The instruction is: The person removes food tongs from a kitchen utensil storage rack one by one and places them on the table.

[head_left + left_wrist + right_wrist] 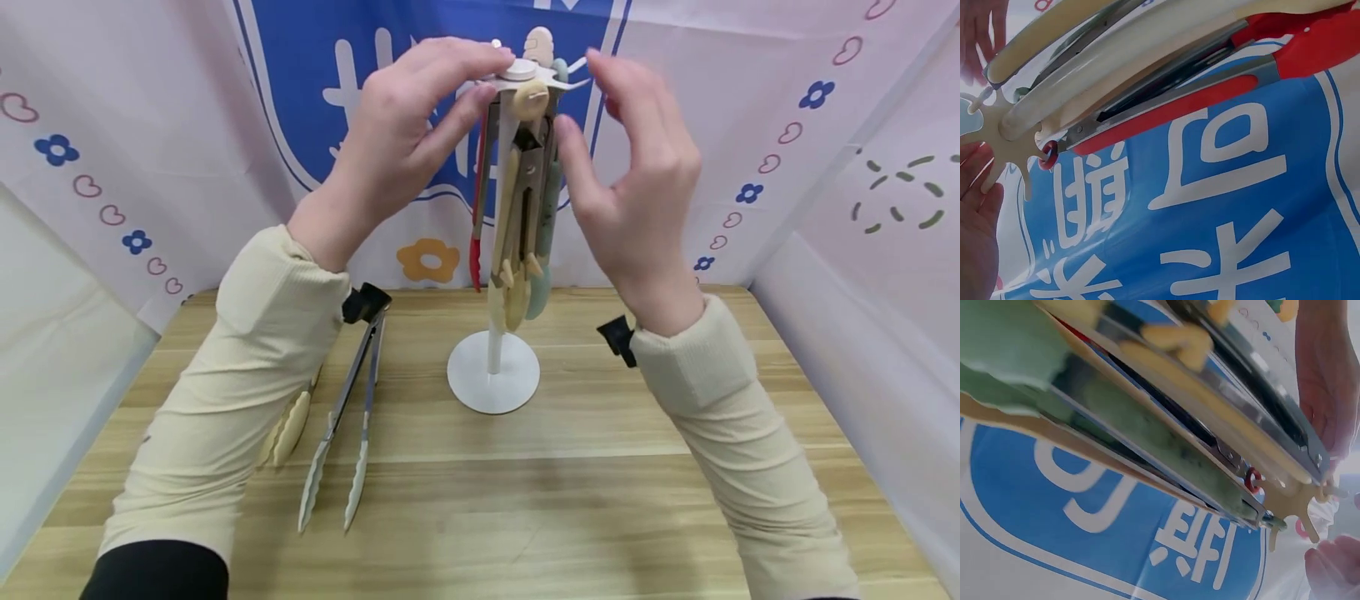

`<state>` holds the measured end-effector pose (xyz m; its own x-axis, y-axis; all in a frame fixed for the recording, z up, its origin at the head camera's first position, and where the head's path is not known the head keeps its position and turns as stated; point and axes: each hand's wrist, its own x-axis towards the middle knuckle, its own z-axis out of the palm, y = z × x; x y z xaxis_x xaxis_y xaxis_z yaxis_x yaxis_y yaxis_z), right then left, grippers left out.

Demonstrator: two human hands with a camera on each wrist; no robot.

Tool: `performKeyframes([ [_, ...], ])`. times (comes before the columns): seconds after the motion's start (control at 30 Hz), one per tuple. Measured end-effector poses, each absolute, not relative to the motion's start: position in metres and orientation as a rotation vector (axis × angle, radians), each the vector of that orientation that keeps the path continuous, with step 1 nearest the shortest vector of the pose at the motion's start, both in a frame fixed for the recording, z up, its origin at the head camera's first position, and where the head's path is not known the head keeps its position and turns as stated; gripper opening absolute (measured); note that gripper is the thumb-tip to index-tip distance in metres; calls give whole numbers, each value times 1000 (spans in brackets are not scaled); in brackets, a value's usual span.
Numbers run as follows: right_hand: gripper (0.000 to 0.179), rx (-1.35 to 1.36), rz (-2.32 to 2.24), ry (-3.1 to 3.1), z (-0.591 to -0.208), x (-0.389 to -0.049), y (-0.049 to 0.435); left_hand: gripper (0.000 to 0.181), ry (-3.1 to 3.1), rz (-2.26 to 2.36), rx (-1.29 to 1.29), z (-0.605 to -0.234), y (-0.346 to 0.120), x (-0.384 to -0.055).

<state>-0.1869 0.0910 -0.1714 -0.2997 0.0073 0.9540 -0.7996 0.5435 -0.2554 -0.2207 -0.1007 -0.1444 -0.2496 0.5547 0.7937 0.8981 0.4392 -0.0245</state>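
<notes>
A white utensil stand (493,372) with a round base rises from the table, its star-shaped hook plate (1007,140) at the top. My left hand (420,117) pinches the plate's left edge, thumb below and fingers over the top. Beside the right-hand hooks is my right hand (637,158), thumb and fingers apart, nothing between them. From the hooks hang several tongs: red tongs (1166,115) on the left, pale yellow tongs (517,304) in front, and green tongs (1141,419) on the right. A beige rounded handle end (538,46) shows above the plate.
Grey-tipped metal tongs (360,475) lie spread on the wooden table (570,508), left of the base. Beige tongs (292,429) lie partly hidden under the left sleeve. A printed cloth (750,125) hangs behind the stand. Each wrist wears a small black camera mount.
</notes>
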Motion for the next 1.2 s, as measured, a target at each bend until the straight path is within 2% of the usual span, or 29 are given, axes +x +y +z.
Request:
performKeyframes([
  [0.43, 48, 584, 1057, -1799, -221, -168, 83, 27, -1892, -526, -1222, -145, -98, -224],
  [0.7, 49, 537, 1107, -1880, -252, -165, 75, 28, -1911, -553, -1188, -146, -98, -223],
  [1.2, 53, 516, 1102, -2001, -280, -165, 64, 27, -1947, -569, -1144, -145, -97, -220],
])
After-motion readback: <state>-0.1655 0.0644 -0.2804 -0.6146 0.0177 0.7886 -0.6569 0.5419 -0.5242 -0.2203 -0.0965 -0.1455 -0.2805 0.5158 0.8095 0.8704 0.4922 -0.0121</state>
